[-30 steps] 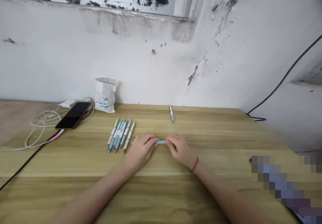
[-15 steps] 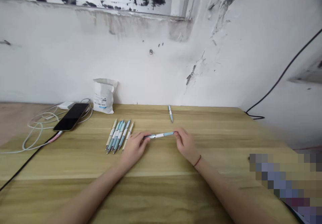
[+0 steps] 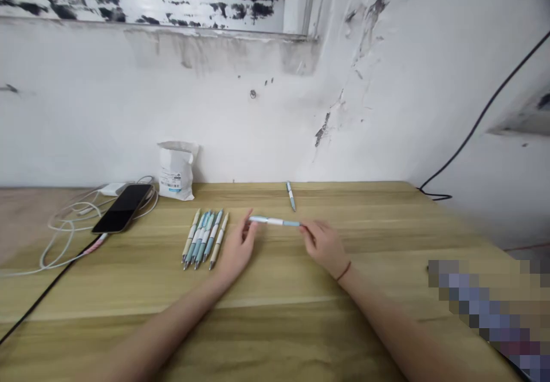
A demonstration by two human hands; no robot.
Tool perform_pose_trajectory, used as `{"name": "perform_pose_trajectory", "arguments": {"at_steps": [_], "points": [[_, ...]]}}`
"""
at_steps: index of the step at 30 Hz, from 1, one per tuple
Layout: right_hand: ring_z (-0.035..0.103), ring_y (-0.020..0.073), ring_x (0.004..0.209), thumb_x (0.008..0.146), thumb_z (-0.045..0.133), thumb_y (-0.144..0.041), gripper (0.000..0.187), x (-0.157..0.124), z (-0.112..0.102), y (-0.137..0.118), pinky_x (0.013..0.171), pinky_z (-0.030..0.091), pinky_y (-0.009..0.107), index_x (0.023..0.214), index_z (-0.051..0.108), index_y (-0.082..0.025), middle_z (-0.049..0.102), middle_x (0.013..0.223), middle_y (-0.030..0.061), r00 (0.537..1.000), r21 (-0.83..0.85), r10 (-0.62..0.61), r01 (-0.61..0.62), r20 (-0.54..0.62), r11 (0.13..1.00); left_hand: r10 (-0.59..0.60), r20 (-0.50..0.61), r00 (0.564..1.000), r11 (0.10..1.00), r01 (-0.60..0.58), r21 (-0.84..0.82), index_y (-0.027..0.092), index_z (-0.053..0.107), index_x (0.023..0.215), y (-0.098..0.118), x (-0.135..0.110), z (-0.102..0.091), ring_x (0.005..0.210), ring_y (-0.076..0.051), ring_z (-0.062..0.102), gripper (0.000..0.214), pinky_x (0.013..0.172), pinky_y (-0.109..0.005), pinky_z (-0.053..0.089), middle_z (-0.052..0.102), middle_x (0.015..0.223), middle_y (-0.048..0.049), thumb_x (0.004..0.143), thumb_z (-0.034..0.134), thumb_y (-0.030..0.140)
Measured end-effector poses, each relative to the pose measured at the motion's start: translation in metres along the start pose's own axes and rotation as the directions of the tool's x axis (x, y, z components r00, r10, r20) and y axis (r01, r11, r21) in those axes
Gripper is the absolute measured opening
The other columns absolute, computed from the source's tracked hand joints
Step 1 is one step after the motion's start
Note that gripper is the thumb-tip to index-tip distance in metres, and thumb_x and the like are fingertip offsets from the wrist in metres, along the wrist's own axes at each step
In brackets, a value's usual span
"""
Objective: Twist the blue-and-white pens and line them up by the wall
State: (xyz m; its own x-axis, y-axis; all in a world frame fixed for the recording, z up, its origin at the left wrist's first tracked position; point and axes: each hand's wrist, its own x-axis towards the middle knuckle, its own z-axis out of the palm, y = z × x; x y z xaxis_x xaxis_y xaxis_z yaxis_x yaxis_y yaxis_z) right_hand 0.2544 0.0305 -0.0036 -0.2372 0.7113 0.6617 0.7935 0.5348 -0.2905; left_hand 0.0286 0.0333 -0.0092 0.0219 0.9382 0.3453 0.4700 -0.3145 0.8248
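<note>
A pale blue and white retractable pen (image 3: pixel 275 221) lies crosswise between my hands, a little above the wooden tabletop. My left hand (image 3: pixel 236 247) touches its left end with the fingertips, and my right hand (image 3: pixel 322 247) pinches its right end. Left of my left hand is a tight row of several similar pens (image 3: pixel 204 239), blue and cream, lying side by side with tips toward me. One more blue pen (image 3: pixel 291 196) lies alone near the wall, beyond the held pen.
A black smartphone (image 3: pixel 122 208) rests on tangled white cables (image 3: pixel 73 224) at the left of the light wooden table (image 3: pixel 352 210). A white paper packet (image 3: pixel 176 170) stands against the stained wall. A black cable (image 3: pixel 481 115) runs down the wall at right; a pixelated patch covers the lower right.
The pen has moved away from me and now shows along nearly its whole length. My hands have drawn apart to its two ends, and the view has tilted slightly.
</note>
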Motion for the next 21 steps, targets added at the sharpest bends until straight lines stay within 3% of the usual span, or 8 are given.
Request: {"name": "perform_pose_trajectory", "arguments": {"at_steps": [2, 5, 8, 12, 17, 21], "points": [[0.053, 0.0176, 0.059, 0.091, 0.038, -0.036, 0.031, 0.002, 0.000, 0.015, 0.056, 0.037, 0.028, 0.081, 0.060, -0.018, 0.060, 0.065, 0.0052, 0.975, 0.028, 0.201, -0.199, -0.094, 0.980, 0.043, 0.004, 0.999, 0.998, -0.043, 0.036, 0.021, 0.034, 0.135, -0.001, 0.012, 0.016, 0.085, -0.016, 0.059, 0.049, 0.078, -0.032, 0.048, 0.061, 0.102, -0.0061, 0.090, 0.039, 0.040], [0.054, 0.0177, 0.057, 0.090, 0.035, -0.043, 0.038, 0.005, 0.001, 0.044, 0.053, 0.036, 0.027, 0.081, 0.060, -0.016, 0.061, 0.064, 0.0054, 0.839, 0.039, 0.513, -0.515, -0.182, 0.856, 0.093, 0.042, 0.995, 0.967, -0.101, 0.236, 0.022, 0.030, 0.137, 0.000, 0.035, 0.044, 0.100, -0.023, 0.055, 0.053, 0.086, -0.041, 0.043, 0.058, 0.112, -0.0102, 0.089, 0.040, 0.041], [0.056, 0.0189, 0.057, 0.088, 0.039, -0.039, 0.035, 0.006, 0.004, 0.068, 0.051, 0.034, 0.027, 0.074, 0.061, -0.015, 0.063, 0.065, 0.0074, 0.758, -0.075, 0.642, -0.652, -0.116, 0.755, 0.135, 0.103, 0.985, 0.893, -0.166, 0.418, 0.025, 0.032, 0.137, 0.004, 0.059, 0.070, 0.115, -0.030, 0.045, 0.055, 0.093, -0.048, 0.036, 0.050, 0.127, -0.0115, 0.087, 0.042, 0.045], [0.056, 0.0180, 0.055, 0.088, 0.040, -0.033, 0.032, 0.005, 0.010, 0.073, 0.049, 0.029, 0.026, 0.071, 0.061, -0.018, 0.063, 0.062, 0.0065, 0.811, -0.259, 0.582, -0.574, -0.053, 0.777, 0.224, 0.217, 0.950, 0.798, -0.307, 0.518, 0.027, 0.041, 0.131, 0.005, 0.079, 0.094, 0.122, -0.029, 0.038, 0.050, 0.096, -0.048, 0.032, 0.038, 0.138, -0.0092, 0.086, 0.044, 0.047], [0.056, 0.0193, 0.057, 0.087, 0.042, -0.033, 0.030, 0.014, 0.019, 0.063, 0.051, 0.028, 0.028, 0.070, 0.061, -0.017, 0.063, 0.065, 0.0089, 0.900, -0.431, 0.431, -0.362, 0.071, 0.827, 0.263, 0.275, 0.925, 0.762, -0.374, 0.529, 0.026, 0.047, 0.125, 0.002, 0.081, 0.100, 0.121, -0.025, 0.039, 0.040, 0.096, -0.046, 0.030, 0.044, 0.135, -0.0060, 0.089, 0.038, 0.041], [0.054, 0.0166, 0.055, 0.088, 0.041, -0.036, 0.032, 0.030, 0.032, 0.059, 0.051, 0.027, 0.027, 0.072, 0.060, -0.017, 0.061, 0.062, 0.0062, 0.885, -0.416, 0.440, -0.346, 0.153, 0.841, 0.256, 0.288, 0.923, 0.742, -0.378, 0.553, 0.027, 0.045, 0.126, 0.002, 0.080, 0.098, 0.121, -0.023, 0.039, 0.040, 0.097, -0.045, 0.030, 0.049, 0.131, -0.0039, 0.090, 0.035, 0.042]]}}
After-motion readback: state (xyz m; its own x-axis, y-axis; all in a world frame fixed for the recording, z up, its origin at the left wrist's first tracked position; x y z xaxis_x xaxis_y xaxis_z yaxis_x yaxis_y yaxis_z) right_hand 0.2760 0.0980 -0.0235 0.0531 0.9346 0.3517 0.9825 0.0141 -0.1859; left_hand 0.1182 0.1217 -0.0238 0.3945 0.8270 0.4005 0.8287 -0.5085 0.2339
